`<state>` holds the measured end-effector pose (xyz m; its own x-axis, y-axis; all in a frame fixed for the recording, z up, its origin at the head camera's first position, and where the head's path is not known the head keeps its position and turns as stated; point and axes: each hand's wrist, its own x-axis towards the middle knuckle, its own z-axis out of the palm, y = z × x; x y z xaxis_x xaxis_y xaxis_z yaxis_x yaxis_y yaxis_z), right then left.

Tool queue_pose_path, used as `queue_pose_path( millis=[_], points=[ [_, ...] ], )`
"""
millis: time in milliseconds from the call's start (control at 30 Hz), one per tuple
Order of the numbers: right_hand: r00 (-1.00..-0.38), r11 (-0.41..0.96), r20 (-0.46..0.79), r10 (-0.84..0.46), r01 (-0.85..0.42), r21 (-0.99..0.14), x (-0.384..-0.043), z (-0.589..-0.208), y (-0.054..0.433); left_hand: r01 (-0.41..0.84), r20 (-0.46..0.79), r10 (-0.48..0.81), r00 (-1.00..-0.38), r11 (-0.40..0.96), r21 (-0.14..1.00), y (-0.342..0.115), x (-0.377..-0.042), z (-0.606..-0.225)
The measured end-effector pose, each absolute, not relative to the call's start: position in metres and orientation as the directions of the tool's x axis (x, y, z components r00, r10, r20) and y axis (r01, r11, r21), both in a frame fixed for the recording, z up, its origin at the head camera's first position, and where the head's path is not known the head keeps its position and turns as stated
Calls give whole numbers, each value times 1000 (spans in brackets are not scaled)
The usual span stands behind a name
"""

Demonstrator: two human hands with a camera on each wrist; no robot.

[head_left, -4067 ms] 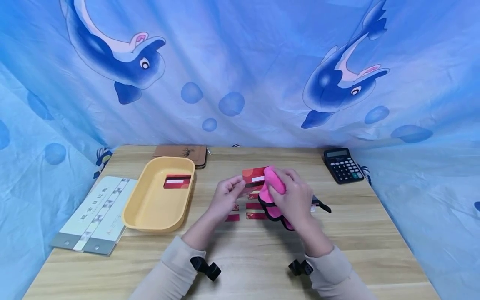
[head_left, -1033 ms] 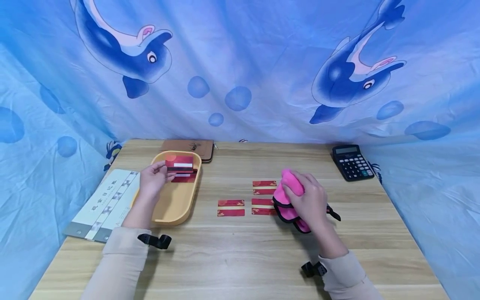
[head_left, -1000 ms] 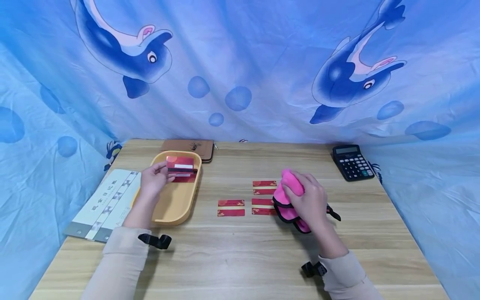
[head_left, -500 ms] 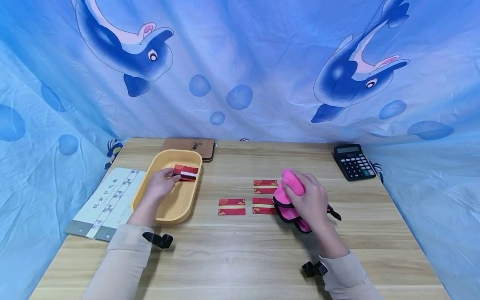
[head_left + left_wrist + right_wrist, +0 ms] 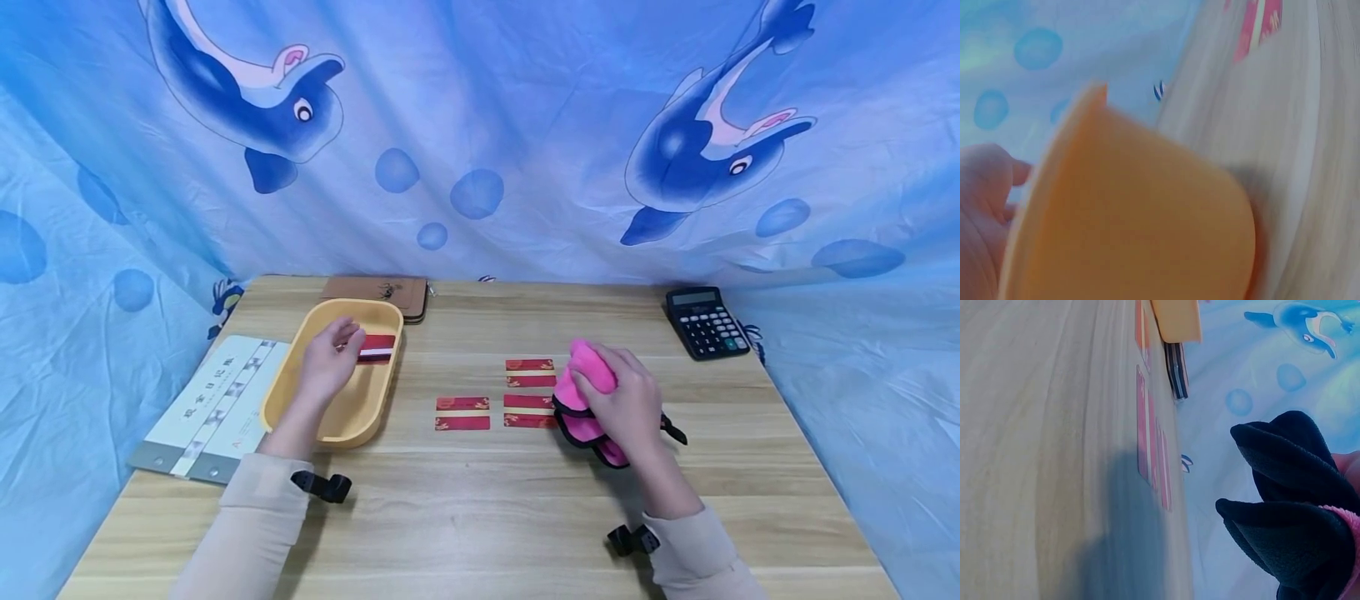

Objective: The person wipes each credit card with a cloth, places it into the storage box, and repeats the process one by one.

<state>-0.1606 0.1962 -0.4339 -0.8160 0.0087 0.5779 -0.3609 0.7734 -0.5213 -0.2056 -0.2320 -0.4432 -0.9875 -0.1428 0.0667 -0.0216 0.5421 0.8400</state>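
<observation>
My left hand is over the yellow tray, fingers loosely bent and holding nothing. Just beyond its fingertips, red cards with a dark stripe and a white strip lie in the tray, overlapping and partly hidden by the hand. The left wrist view shows the tray's outer wall blocking much of that hand. My right hand grips a bunched pink cloth with black edging, whose black folds fill the right side of the right wrist view.
Three red cards with gold bands, among them one at the left, lie mid-table. A calculator sits at the back right. Behind the tray is a brown wallet; a pale notebook lies to the tray's left. A blue curtain surrounds the table.
My left hand carried a red card from beside the cloth into the tray, let go, and lifted slightly off it. The right hand kept its grip on the cloth, shifting slightly right.
</observation>
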Motion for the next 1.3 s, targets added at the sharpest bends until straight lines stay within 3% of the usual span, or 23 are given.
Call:
queue_pose_path(
  millis=[167,300,567,900,1300],
  points=[
    [-823,773,567,21,-346,-531,-159,-437,200,203,252,-44,-967,465,862,-203,-204,-438],
    [-826,778,564,28,-336,-531,-157,-438,203,322,362,12,-932,485,813,-178,-197,-435],
    [-821,785,569,46,-322,-529,-156,-437,208,445,424,168,-890,529,723,-124,-183,-448],
    [-815,785,578,48,-327,-526,-156,-439,210,365,300,215,-929,409,836,-85,-188,-478],
    [-820,790,571,50,-318,-525,-155,-441,210,286,167,274,-947,484,827,-58,-212,-501]
  ],
)
